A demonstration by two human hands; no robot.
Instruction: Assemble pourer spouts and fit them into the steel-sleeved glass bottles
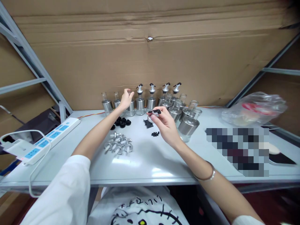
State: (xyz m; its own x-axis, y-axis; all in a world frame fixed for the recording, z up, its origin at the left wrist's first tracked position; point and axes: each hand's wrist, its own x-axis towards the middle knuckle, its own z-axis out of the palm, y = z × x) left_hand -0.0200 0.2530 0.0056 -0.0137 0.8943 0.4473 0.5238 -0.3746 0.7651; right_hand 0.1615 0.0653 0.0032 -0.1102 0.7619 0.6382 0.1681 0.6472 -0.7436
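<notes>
My left hand (126,99) reaches to the back row, its fingers closed round the neck of a glass bottle (131,108) with a steel sleeve. In my right hand (164,124), fingers and thumb pinch a pour spout (154,112) with a black lever; its lower part is partly hidden by the fingers. Beside the left hand stands a bottle fitted with a spout (140,101). Below the hands lie small black pins (148,124), tiny black caps (155,134), black stoppers (122,122) and silver spout pieces (118,143) in loose groups.
Open-necked bottles (188,125) cluster right of my right hand. A white power strip (52,139) with a cable lies at the left. At the right are a plastic bag (254,109) and a blurred-out item (236,151). Cardboard (140,62) closes off the back.
</notes>
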